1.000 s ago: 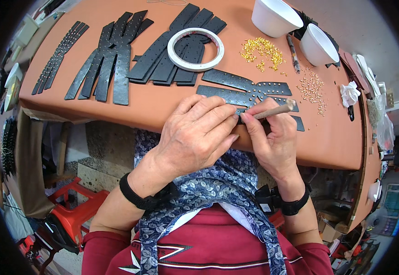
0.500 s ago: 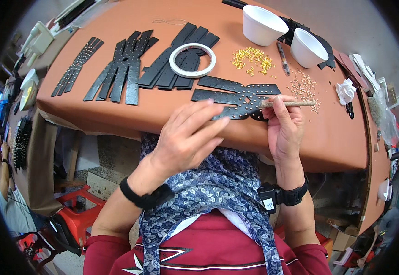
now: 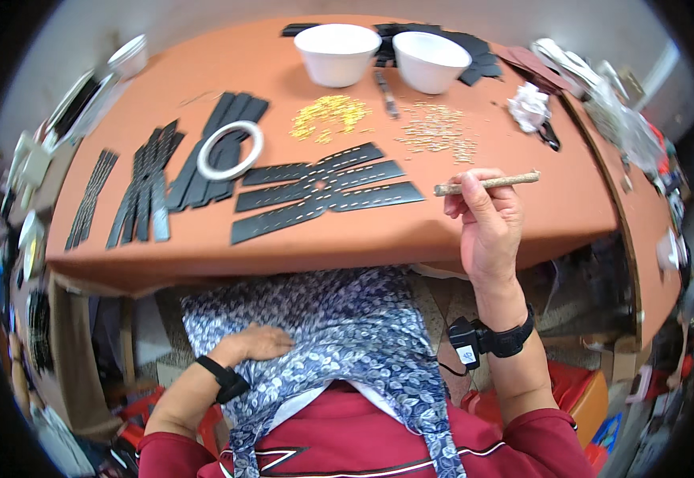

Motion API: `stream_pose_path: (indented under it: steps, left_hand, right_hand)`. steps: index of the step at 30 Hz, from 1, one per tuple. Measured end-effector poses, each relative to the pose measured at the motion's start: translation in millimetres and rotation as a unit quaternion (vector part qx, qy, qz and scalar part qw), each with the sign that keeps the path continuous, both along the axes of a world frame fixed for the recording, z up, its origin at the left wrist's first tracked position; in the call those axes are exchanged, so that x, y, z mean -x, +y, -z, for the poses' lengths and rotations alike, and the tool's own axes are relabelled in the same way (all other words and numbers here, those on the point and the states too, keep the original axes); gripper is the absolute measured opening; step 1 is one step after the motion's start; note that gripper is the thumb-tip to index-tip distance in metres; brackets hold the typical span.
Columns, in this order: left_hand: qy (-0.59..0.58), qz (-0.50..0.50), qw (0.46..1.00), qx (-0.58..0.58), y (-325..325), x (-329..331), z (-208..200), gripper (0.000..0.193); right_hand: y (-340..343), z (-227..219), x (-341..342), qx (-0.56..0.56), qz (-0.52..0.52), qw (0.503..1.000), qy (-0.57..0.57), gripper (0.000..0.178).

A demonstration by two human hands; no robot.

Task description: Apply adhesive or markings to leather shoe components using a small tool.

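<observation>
My right hand (image 3: 490, 227) is raised over the table's near right part, fingers closed around a slim tan stick (image 3: 525, 179) held roughly level. My left hand (image 3: 261, 342) rests flat on the blue leaf-patterned apron (image 3: 347, 319) over my lap, its fingertips partly lost in the cloth's folds. To the left of the stick lies a black strip-cut leather piece (image 3: 375, 197) with rows of small metal studs; neither hand touches it. Beyond it are a pile of yellow-gold studs (image 3: 331, 114) and a scattered pile of paler studs (image 3: 435, 127).
Two white bowls (image 3: 337, 56) stand at the back beside a pen (image 3: 387, 94). A white tape roll (image 3: 205, 159) lies on stacked black leather pieces (image 3: 181, 191); more studded pieces (image 3: 149, 179) lie farther left. Crumpled white paper (image 3: 529, 107) sits at the right.
My left hand has dropped from above the studded leather piece to my lap. My right hand keeps the stick, now away from the leather. The view has shifted, and the leather piece lies turned.
</observation>
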State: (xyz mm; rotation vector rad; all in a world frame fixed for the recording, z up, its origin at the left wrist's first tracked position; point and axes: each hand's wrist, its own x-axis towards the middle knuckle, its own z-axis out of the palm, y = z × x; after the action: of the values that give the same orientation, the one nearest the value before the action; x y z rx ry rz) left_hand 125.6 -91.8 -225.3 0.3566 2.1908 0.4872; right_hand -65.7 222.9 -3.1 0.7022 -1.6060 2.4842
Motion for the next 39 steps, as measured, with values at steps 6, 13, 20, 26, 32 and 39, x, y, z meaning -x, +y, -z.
stream_pose_path:
  steps: [6, 13, 20, 26, 32, 39]
  left_hand:
    - [-0.076, -0.036, 0.996, 0.032, 6, 30, 27, 0.072]
    - [0.093, -0.101, 0.983, 0.121, -64, 36, 1, 0.071]
    - [-0.043, -0.114, 0.970, 0.210, -75, 36, 1, 0.100]
    - [-0.255, -0.038, 0.966, -0.028, -24, 51, 29, 0.082]
    - [-0.346, -0.013, 0.929, -0.131, -1, 51, 57, 0.080]
    - [-0.352, -0.005, 0.922, -0.160, -2, 55, 54, 0.080]
  right_hand:
    - [74, -11, 16, -0.021, 0.140, 0.990, -0.020, 0.008]
    - [106, -11, 44, -0.069, 0.191, 0.978, -0.055, 0.010]
    - [87, -15, 80, -0.257, 0.181, 0.932, -0.179, 0.018]
    - [74, -26, 112, -0.337, 0.181, 0.904, -0.191, 0.019]
    - [64, -25, 127, -0.400, 0.180, 0.880, -0.183, 0.022]
    - [59, -27, 127, -0.411, 0.179, 0.879, -0.163, 0.019]
